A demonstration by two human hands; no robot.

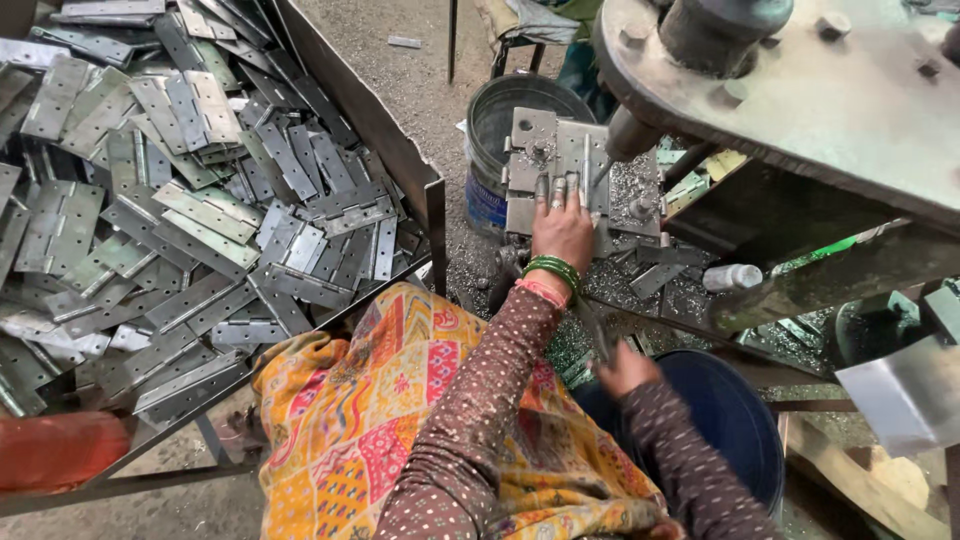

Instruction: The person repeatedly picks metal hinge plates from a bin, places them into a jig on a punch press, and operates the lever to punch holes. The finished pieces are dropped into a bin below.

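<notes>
My left hand [563, 228], with green bangles at the wrist, lies flat on a grey hinge plate [590, 160] and presses it onto the drill table [528, 135]. The drill chuck [628, 135] hangs just right of my fingertips, over the plate. Metal shavings [636, 185] cover the table beside it. Lower down, my right hand [625, 370] is closed around a thin dark lever [592, 325] that slants up toward the table. Both arms wear brown dotted sleeves.
A large metal tray [370, 110] on the left holds a heap of several grey hinges [200, 220]. A grey bucket [500, 110] stands behind the table, a blue bucket [745, 420] below my right arm. The heavy machine head [800, 90] overhangs the upper right. A patterned cloth [400, 400] covers my lap.
</notes>
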